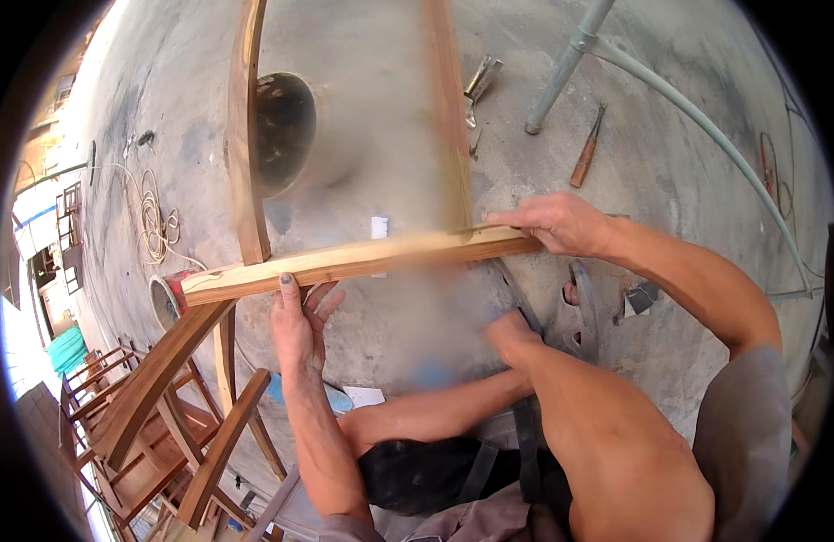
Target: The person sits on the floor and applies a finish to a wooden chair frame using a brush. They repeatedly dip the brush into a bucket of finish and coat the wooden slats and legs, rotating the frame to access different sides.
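A pale wooden rail [344,262] lies crosswise in front of me, its left end above a curved wooden leg [155,388]. Two long wooden bars [243,135] run from it toward the far side. My left hand [301,330] grips the rail near its left part, thumb on the near face and fingers beneath. At the right end, my right hand [566,221] is closed around a thin stick-like tool, with the index finger stretched along the rail's top. A dark tip sticks out behind that hand; the tool's kind is unclear. A hazy smear hides the rail's middle.
A wooden-handled chisel [587,158] and a metal tool [478,86] lie on the concrete floor [363,172]. A grey pipe frame [570,68] stands at the far right. Coiled cable [153,221], a red-rimmed container [170,294] and wooden chair frames [119,425] are at left.
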The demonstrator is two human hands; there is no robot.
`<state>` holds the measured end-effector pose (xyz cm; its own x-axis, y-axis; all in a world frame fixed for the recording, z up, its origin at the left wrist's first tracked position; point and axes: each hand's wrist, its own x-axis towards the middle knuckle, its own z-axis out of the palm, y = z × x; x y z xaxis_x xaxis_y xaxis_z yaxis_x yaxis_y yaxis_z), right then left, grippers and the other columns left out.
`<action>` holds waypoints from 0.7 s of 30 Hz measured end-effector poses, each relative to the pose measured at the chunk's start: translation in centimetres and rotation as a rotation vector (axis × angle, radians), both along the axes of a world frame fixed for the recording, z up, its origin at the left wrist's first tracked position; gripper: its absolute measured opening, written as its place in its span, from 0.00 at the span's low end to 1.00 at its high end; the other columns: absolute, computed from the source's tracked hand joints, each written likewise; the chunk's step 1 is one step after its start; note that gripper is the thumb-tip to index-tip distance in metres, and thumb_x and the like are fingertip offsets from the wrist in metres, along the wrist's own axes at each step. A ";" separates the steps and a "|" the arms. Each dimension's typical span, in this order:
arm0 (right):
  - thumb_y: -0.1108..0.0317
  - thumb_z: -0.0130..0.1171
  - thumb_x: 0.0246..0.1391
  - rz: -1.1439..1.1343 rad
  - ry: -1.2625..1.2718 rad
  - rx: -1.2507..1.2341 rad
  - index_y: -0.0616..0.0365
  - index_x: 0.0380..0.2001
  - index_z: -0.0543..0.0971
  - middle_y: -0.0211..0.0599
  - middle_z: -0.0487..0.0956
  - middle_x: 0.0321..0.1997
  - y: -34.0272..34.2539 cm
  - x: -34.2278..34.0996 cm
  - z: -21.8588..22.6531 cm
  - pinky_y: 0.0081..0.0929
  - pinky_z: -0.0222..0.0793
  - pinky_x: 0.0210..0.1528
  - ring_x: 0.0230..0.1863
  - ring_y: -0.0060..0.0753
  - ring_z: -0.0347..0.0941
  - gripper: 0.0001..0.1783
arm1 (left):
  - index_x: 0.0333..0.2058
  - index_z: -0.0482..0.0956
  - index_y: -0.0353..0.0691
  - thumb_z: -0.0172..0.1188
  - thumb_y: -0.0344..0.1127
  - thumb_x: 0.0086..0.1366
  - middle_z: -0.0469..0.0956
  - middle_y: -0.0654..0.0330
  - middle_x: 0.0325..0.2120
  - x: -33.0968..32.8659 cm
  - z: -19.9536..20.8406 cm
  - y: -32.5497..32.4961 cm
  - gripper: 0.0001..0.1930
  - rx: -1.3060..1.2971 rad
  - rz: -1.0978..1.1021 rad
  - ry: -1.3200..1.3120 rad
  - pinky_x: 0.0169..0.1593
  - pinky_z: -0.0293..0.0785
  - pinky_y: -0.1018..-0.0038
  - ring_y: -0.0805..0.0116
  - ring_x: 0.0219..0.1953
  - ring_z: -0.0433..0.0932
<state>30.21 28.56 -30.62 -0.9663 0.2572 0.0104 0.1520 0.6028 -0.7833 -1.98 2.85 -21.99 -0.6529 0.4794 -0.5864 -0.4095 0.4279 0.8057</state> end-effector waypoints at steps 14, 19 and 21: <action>0.82 0.53 0.45 -0.097 -0.519 0.448 0.53 0.50 0.86 0.58 0.83 0.30 6.0 -11.3 11.0 0.47 0.79 0.38 0.34 0.58 0.82 0.28 | 0.63 0.64 0.30 0.51 0.56 0.76 0.75 0.45 0.54 0.2 0.0 0.1 0.32 0.024 -0.002 0.003 0.51 0.84 0.57 0.52 0.52 0.81; 0.80 0.54 0.45 0.044 -0.639 0.310 0.53 0.51 0.86 0.57 0.84 0.34 3.6 -11.1 12.0 0.47 0.79 0.40 0.37 0.58 0.83 0.27 | 0.61 0.62 0.28 0.50 0.56 0.77 0.74 0.44 0.53 0.1 0.0 0.1 0.33 0.023 -0.020 0.015 0.51 0.84 0.55 0.49 0.53 0.80; 0.78 0.55 0.47 0.165 -0.669 0.172 0.53 0.52 0.85 0.57 0.83 0.34 2.4 -10.5 11.9 0.46 0.78 0.39 0.36 0.58 0.82 0.26 | 0.61 0.62 0.28 0.50 0.56 0.77 0.74 0.44 0.53 0.0 0.0 -0.1 0.33 0.022 -0.018 0.010 0.51 0.84 0.56 0.49 0.53 0.80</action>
